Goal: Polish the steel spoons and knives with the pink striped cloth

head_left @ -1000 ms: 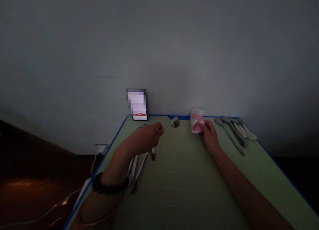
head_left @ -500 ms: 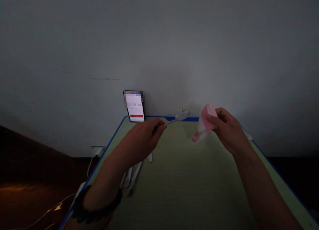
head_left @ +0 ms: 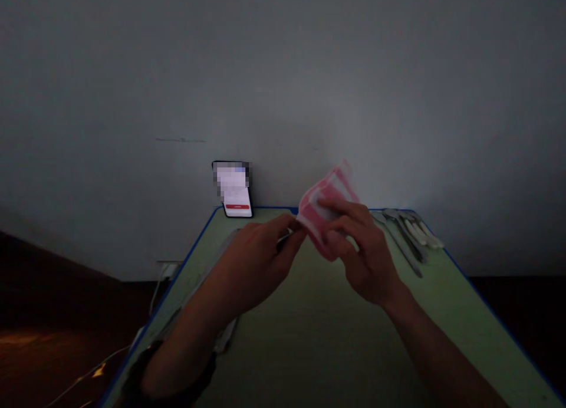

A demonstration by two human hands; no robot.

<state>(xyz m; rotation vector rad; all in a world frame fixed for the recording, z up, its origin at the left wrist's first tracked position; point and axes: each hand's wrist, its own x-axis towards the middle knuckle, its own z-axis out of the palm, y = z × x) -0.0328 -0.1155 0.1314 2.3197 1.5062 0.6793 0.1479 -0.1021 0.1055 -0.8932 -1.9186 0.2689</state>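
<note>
My left hand (head_left: 269, 257) is closed around the handle of a metal spoon (head_left: 286, 238), above the middle of the table. The spoon's bowl is hidden behind a pink and white cloth (head_left: 316, 210). My right hand (head_left: 365, 255) grips that cloth, its fingers pressed against it where it covers the spoon's end. Both hands are close together, the cloth's lower left edge meeting the fingertips of my left hand. One corner of the cloth sticks up and is blurred.
A lit phone (head_left: 237, 196) leans against the wall at the table's back left. Several spoons and other utensils (head_left: 404, 234) lie at the back right. More cutlery (head_left: 229, 336) lies partly under my left arm. The light green table (head_left: 336, 349) has a blue edge.
My right hand has moved left with the cloth and brought it over the spoon's bowl. My left hand still holds the spoon. The utensils at the back right have come into sight.
</note>
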